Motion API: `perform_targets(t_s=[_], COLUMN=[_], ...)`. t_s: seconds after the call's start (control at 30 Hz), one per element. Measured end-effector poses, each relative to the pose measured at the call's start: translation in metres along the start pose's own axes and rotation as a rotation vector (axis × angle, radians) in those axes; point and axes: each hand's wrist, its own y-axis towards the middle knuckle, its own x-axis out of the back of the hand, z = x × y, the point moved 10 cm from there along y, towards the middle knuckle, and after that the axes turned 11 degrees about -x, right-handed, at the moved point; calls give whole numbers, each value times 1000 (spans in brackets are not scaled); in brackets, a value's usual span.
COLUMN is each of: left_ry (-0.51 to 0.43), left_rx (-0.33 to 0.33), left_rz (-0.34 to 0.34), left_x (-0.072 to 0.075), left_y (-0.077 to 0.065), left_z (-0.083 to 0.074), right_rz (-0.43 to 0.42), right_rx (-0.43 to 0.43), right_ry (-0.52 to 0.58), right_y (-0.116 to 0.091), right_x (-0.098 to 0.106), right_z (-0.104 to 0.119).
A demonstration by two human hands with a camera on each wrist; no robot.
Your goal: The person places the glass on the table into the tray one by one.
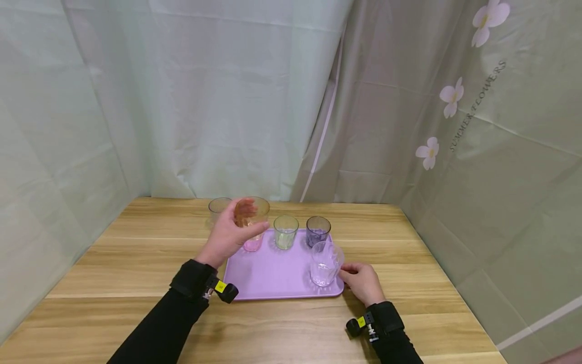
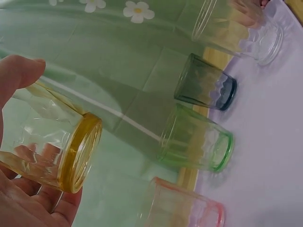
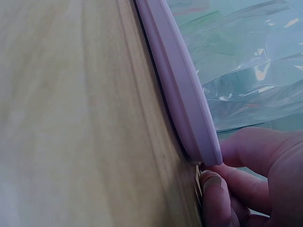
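My left hand [image 1: 229, 235] holds an amber glass [image 1: 258, 212] above the tray's far left part. In the left wrist view the amber glass [image 2: 79, 153] is tilted, its thick base facing the tray, with the thumb and fingers around it. My right hand [image 1: 364, 282] pinches the near right edge of the lilac tray [image 1: 268, 278]; the right wrist view shows its fingers at the tray rim [image 3: 189, 94]. Close beside that hand stands a clear glass [image 1: 325, 265] on the tray. Along the tray's far side stand pink [image 1: 252, 244], green [image 1: 285, 235] and dark grey [image 1: 318, 230] glasses.
Another clear-looking glass [image 1: 218, 205] stands on the wooden table [image 1: 150, 253] behind my left hand, partly hidden. Pale curtains [image 1: 227, 101] hang behind the table and along both sides.
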Motion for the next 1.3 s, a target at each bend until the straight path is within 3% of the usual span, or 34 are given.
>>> perform_targets(t_s=[0.37, 0.63, 1.07, 1.3], left_ry=[-21, -40, -42, -44], left_rx=[-25, -3, 14, 40], left_rz=[30, 52, 115, 113], left_x=[-22, -38, -65, -74], left_y=[2, 2, -9, -14], left_z=[-1, 3, 12, 21], right_rz=[0, 0, 3, 2], right_rx=[-13, -9, -14, -10], right_ry=[-9, 0, -8, 0], right_y=[0, 2, 2, 3], right_x=[-1, -2, -2, -2], right_z=[-2, -3, -5, -4])
